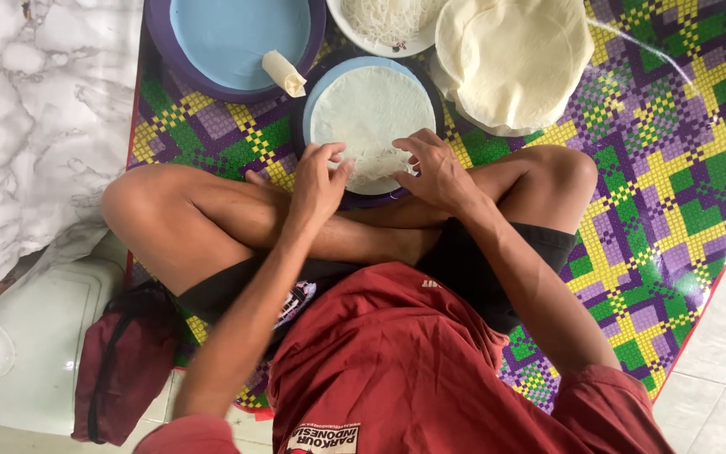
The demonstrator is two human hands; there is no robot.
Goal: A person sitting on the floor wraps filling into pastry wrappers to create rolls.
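Observation:
A round white wrapper sheet [371,109] lies flat on a blue plate with a dark rim [317,88] in front of my crossed legs. A small heap of thin white noodles [376,166] sits at the sheet's near edge. My left hand [317,181] and my right hand [434,168] rest on either side of that heap, fingertips on the sheet's near edge. One finished roll [284,73] lies on the rim of a larger blue and purple plate [237,42] at the back left.
A stack of round wrapper sheets [510,59] lies at the back right. A white plate of noodles [388,21] stands at the top. All rest on a woven green, purple and yellow mat [674,168]. A dark red bag [123,370] lies at my left.

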